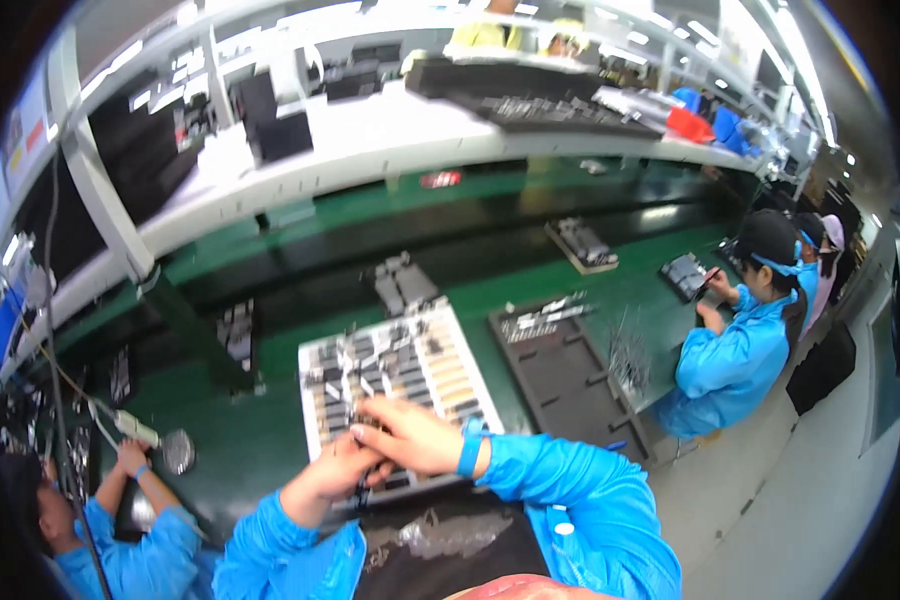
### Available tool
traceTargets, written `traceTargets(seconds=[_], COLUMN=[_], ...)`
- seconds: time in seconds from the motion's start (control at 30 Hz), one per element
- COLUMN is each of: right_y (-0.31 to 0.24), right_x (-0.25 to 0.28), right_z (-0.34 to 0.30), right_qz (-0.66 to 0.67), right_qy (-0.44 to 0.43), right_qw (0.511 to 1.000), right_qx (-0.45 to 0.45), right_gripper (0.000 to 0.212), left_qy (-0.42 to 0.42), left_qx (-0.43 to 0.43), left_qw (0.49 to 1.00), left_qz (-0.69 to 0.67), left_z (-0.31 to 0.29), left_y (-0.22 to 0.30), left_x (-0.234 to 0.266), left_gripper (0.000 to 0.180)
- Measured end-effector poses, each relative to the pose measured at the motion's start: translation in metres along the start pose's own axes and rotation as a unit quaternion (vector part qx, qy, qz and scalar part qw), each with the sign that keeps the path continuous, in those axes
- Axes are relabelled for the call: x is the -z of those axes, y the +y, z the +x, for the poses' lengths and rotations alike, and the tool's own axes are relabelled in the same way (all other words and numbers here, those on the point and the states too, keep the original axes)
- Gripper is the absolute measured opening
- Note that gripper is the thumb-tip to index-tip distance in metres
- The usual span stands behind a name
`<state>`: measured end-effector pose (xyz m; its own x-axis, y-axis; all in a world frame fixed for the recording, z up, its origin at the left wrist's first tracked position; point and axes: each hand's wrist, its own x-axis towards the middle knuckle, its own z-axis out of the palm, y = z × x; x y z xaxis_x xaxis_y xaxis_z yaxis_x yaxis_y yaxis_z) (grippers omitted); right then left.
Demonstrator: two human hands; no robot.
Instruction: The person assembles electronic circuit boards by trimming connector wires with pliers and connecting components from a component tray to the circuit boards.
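Note:
Both of my hands meet over the near part of a white tray (307, 400). Rows of thin dark and tan strip-like parts (448, 375) lie in it, with some loose dark and silvery pieces (365, 350) on top. My left hand (338, 470) is closed, its fingers curled beneath the other hand. Reaching across it, my right hand (415, 437) has its fingers bent together, a blue band (469, 448) round its wrist. Something small and dark shows by the fingertips, too small to name; the hands hide most of it.
Right of the tray lies a black compartmented tray (565, 375) with metal strips at its far end. Dark device assemblies (403, 283) sit on the green bench. Co-workers in blue work at the left (140, 545) and right (735, 350). A white-edged shelf (370, 165) runs above.

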<state>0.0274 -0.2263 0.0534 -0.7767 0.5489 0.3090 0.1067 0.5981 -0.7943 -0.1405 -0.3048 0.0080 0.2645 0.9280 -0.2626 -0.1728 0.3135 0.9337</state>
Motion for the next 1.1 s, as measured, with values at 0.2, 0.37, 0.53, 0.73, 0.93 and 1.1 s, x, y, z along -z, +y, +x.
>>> traceTargets(seconds=[0.2, 0.37, 0.53, 0.73, 0.93, 1.1], right_y=[0.007, 0.017, 0.019, 0.029, 0.055, 0.083], right_x=[0.001, -0.008, -0.016, -0.011, 0.036, 0.023], right_z=[-0.002, -0.006, -0.013, -0.004, -0.005, -0.03], right_qz=[0.031, 0.098, 0.212, 0.145, -0.164, -0.328], right_qy=[-0.02, -0.055, -0.067, -0.056, 0.136, 0.014], right_qw=[0.999, 0.993, 0.967, 0.982, 0.976, 0.942], right_qx=[0.015, -0.025, -0.124, -0.104, -0.052, -0.074], right_gripper=[0.035, 0.026, 0.026, 0.027, 0.028, 0.028], left_qy=[0.008, -0.005, -0.026, 0.011, 0.026, 0.043], left_qx=[0.044, 0.043, 0.051, 0.044, 0.031, 0.015], left_qw=[0.998, 0.998, 0.998, 0.999, 0.995, 0.987], left_qz=[-0.035, -0.036, -0.025, -0.008, -0.088, -0.153], left_z=[-0.006, -0.007, -0.007, -0.002, -0.001, 0.007], left_y=[0.014, -0.001, -0.003, -0.008, -0.005, -0.01], left_x=[-0.009, -0.005, -0.004, 0.002, 0.017, 0.025], left_gripper=[0.006, 0.009, 0.022, 0.031, 0.033, 0.03])
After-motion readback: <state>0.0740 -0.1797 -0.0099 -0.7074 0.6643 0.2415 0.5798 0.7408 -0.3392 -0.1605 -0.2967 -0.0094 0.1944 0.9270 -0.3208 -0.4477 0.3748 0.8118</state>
